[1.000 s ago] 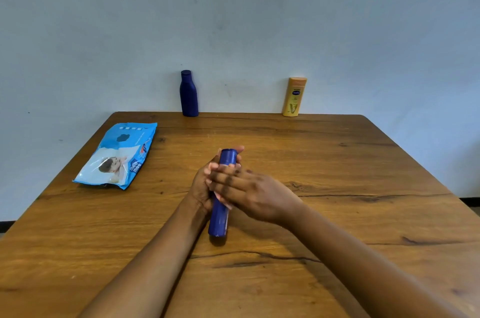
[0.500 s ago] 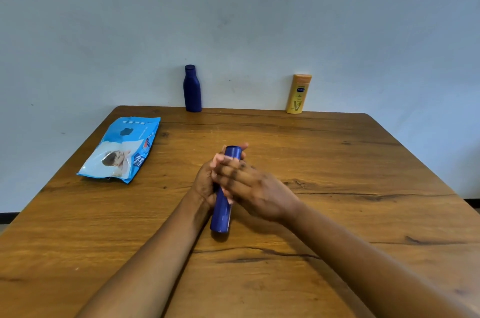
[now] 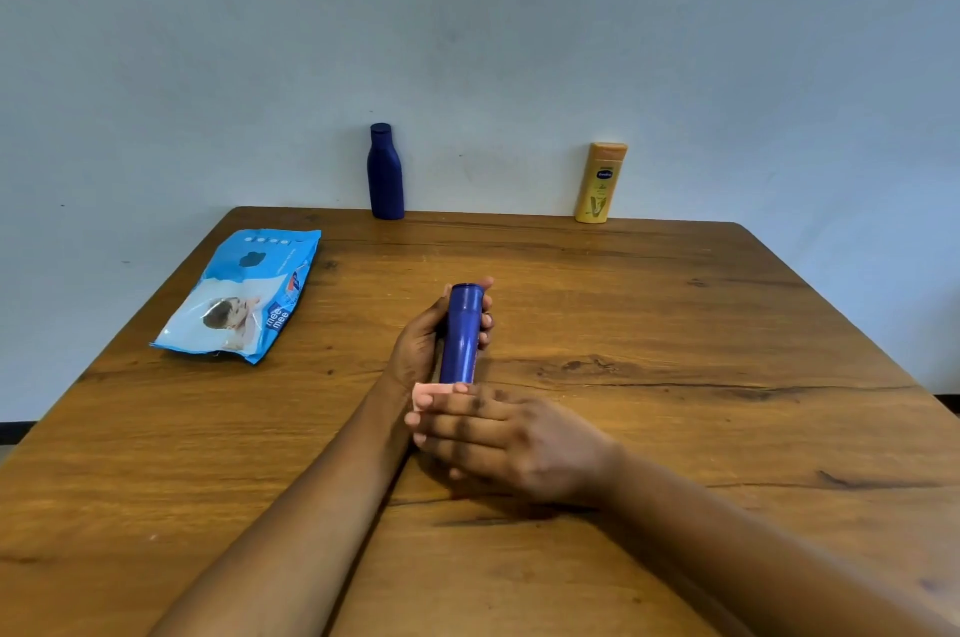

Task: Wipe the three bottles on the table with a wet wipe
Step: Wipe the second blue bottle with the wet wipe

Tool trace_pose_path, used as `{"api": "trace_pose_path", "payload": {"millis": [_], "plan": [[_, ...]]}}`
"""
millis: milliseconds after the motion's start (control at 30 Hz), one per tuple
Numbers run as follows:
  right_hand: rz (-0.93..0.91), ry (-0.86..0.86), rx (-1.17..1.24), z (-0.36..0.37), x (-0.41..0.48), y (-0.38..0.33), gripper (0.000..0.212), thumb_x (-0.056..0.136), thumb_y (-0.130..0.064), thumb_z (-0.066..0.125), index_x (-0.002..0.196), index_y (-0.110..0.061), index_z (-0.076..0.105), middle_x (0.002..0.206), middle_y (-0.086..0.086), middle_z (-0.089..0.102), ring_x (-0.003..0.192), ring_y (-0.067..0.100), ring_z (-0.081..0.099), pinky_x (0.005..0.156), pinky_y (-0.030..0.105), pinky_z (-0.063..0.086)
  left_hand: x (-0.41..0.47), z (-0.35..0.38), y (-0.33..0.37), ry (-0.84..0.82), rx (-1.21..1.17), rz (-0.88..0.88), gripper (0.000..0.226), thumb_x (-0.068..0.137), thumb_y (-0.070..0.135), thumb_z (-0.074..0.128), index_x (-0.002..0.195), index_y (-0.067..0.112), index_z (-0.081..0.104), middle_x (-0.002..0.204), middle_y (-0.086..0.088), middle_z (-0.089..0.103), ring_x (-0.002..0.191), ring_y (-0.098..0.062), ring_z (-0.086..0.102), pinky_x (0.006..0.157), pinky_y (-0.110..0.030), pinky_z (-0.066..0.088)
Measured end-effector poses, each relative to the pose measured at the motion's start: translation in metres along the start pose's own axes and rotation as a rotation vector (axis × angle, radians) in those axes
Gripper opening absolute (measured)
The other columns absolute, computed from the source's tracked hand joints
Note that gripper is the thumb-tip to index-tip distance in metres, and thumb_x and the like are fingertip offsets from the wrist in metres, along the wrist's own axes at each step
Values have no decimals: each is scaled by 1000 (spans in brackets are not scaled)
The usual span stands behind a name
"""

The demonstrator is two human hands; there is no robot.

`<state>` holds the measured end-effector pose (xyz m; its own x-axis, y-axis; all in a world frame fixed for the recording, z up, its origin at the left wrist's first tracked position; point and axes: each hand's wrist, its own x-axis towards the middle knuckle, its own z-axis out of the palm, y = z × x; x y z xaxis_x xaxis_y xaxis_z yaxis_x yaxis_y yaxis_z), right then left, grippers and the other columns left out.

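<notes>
Head view: the left hand (image 3: 423,340) is wrapped around the upper part of a slim blue cylindrical bottle (image 3: 460,335), fingers curling round its far side and thumb on the near side, holding it tilted above the table (image 3: 675,376). The right hand (image 3: 498,444) sits at the bottle's lower end, fingers flat and together, and a pale pinkish strip, probably the wipe (image 3: 422,396), peeks out above them; whether this hand is grasping it cannot be told. Taking the held bottle as the landmark, a dark blue bottle (image 3: 385,172) with a narrow neck and cap stands upright far behind it and slightly left, at the table's back edge against the wall (image 3: 467,38). A yellow-orange bottle (image 3: 600,183) stands far behind and to the right, carrying a small dark oval logo too small to read. A soft, glossy blue-and-white wipes pack (image 3: 241,296) lies flat to the left, printed with a baby's picture and the words "mee mee". The table is brown wood with dark grain lines and cracks; the wall is plain pale grey-blue with a few small marks.
</notes>
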<state>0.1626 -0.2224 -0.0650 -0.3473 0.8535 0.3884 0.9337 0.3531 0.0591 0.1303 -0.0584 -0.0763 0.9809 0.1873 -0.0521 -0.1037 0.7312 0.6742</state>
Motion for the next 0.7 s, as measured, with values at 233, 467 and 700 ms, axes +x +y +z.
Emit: {"api": "trace_pose_path", "payload": {"millis": [233,467,700], "plan": [[201,113,-74,-6,17,39,37,92,-7,58,129,-1,52,138,17,48,134,28,38,102,49,41,-2,0,0,24,-108,-63,39,101,34,36,115,10,63,84,-3,64,64,-11,62,50,-21,52],[27,79,-33,-1,-4,8,39,95,-9,56,133,-7,49,141,11,46,137,21,34,104,41,41,2,0,-1,20,-50,-25,41,95,35,41,120,7,58,86,-4,64,70,-12,60,60,-23,55],[193,158,-13,-1,4,16,35,94,-14,53,128,-4,54,136,13,51,133,23,40,102,41,42,-2,2,1,47,-76,-21,40,95,35,41,117,8,61,85,-3,64,68,-11,61,59,-22,53]]}}
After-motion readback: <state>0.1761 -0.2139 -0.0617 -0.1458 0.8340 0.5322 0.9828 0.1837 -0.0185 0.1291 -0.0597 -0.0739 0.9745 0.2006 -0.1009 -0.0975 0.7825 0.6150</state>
